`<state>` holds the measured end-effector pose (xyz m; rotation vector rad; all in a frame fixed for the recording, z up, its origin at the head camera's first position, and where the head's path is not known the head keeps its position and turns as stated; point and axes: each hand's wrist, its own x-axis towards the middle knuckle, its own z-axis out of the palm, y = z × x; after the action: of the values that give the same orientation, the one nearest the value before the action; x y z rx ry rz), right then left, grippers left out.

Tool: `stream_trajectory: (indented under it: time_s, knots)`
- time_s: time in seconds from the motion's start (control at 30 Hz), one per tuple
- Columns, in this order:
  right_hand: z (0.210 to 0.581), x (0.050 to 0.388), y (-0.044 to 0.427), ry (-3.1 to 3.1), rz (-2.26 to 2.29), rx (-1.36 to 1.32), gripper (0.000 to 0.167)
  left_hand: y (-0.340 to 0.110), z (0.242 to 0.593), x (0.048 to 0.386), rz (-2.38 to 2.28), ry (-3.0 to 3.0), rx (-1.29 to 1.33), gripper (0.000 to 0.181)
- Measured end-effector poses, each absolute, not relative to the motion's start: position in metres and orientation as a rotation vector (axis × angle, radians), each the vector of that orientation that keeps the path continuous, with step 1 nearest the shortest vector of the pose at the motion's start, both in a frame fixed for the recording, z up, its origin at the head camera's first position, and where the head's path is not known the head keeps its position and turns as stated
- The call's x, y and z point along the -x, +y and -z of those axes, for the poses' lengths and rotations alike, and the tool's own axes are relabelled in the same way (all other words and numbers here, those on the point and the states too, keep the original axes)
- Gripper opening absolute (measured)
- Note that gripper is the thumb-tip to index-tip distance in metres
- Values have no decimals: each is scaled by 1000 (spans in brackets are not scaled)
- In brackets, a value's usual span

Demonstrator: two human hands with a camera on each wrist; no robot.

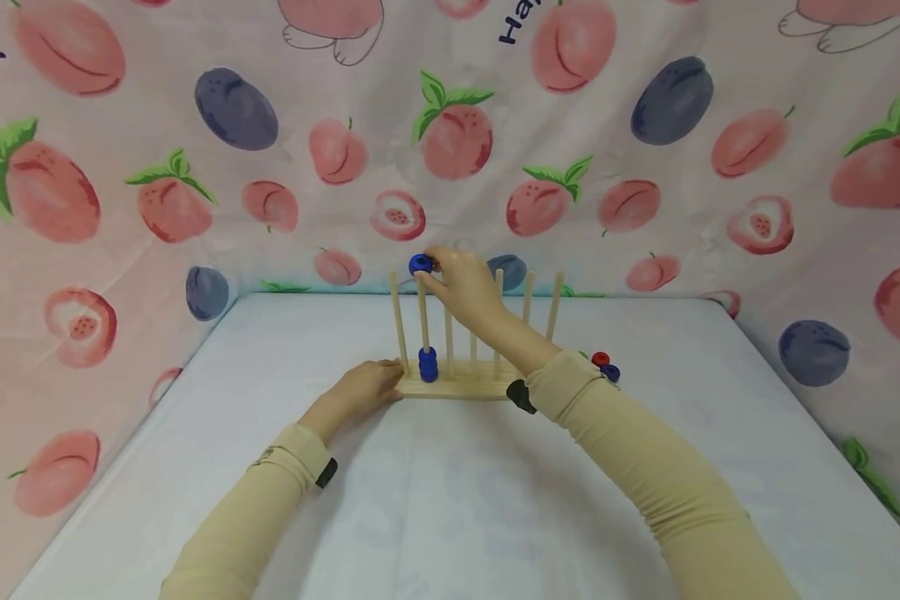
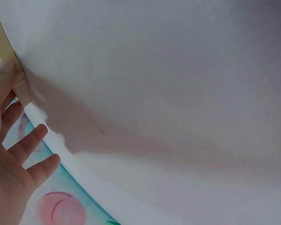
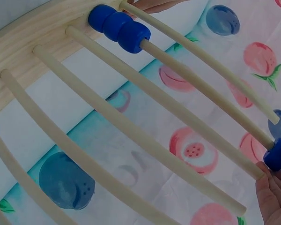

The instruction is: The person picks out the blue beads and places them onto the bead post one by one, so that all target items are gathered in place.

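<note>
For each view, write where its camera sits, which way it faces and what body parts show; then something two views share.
Head: on the head, facing forward and down at the wooden rack; left hand, right hand and sleeves show.
Left wrist: worn there, facing the rack's end and white tabletop; the left hand shows.
Right wrist: worn there, looking across the pegs; right fingers and part of the left hand show.
Shared: head and right wrist show stacked blue beads.

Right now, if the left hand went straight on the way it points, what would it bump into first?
The wooden base: the left hand touches its end. Beyond that, probably the leftmost peg in the head view, though depth is hard to judge.
</note>
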<state>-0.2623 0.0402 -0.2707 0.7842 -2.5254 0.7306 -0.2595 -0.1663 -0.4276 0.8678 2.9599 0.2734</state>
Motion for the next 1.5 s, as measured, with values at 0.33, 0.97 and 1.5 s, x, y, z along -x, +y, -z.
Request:
stream_trajectory:
  time_s: [0.33,0.97,1.5]
  knots:
    - [271,263,38,-2562,-715,-746,32,-163,428,257,-289,2966,-952,47]
    - [278,259,35,-2518,-631,-738,43,-167,430,251,-326,2938,-925,49]
    - [271,263,35,-2536,-679,-729,37,-163,422,252,-336,2936,-871,47]
